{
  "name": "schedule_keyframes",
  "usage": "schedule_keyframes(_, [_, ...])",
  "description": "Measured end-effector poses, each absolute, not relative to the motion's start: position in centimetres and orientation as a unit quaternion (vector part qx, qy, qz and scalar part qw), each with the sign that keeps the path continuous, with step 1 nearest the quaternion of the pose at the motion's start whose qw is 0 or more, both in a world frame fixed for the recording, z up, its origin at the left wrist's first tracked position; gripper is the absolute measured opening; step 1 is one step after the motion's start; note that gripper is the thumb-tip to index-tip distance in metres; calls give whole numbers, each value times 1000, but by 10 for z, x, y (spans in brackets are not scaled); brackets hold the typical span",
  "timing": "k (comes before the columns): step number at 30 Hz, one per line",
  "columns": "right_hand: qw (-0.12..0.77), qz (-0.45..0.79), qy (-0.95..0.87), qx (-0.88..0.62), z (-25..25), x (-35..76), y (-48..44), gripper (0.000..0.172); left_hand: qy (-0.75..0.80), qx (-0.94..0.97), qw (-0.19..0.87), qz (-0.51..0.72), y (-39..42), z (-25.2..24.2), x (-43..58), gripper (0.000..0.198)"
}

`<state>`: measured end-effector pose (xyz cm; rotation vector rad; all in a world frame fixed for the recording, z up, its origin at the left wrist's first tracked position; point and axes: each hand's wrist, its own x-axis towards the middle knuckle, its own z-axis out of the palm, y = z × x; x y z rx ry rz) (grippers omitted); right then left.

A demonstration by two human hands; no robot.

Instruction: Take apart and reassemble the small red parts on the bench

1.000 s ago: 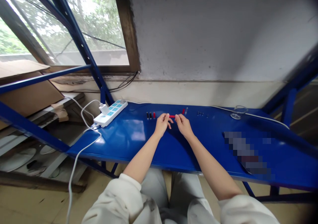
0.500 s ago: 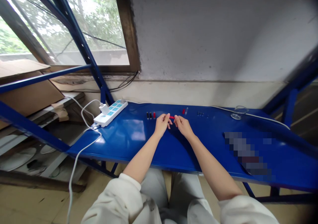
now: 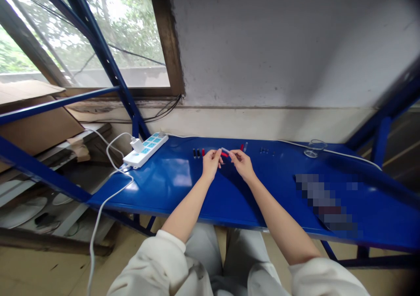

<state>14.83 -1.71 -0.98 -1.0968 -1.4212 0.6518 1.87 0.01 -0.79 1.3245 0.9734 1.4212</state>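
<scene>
Above the middle of the blue table [image 3: 164,184], my left hand [image 3: 211,161] and my right hand [image 3: 242,161] pinch small pieces between them. A clear tube [image 3: 225,150] and a red piece [image 3: 225,154] show between my fingertips; which hand holds which I cannot tell. Just left of my left hand stand two black-topped tubes [image 3: 196,152] and a red-topped tube [image 3: 203,152]. Behind my right hand are a red cap [image 3: 242,147] and a clear tube [image 3: 246,147]. Several tiny clear parts [image 3: 264,150] lie further right.
A white power strip [image 3: 146,150] with a plug and cable lies at the table's left. A clear round container [image 3: 310,153] stands at the back right, near a white cable [image 3: 348,155]. A blurred-out dark item [image 3: 324,202] lies on the right.
The clear tube now shows above the red piece between my fingertips; before, only red was visible there. My right hand has turned slightly and moved a little left.
</scene>
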Motion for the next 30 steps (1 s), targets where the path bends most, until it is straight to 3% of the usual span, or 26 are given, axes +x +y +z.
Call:
schedule_keyframes(19, [483, 328, -681, -442, -20, 149, -13, 28, 379, 602, 439, 549, -4, -8, 20, 33])
schedule_keyframes(30, [447, 246, -715, -478, -18, 150, -15, 25, 406, 579, 466, 531, -2, -9, 19, 18])
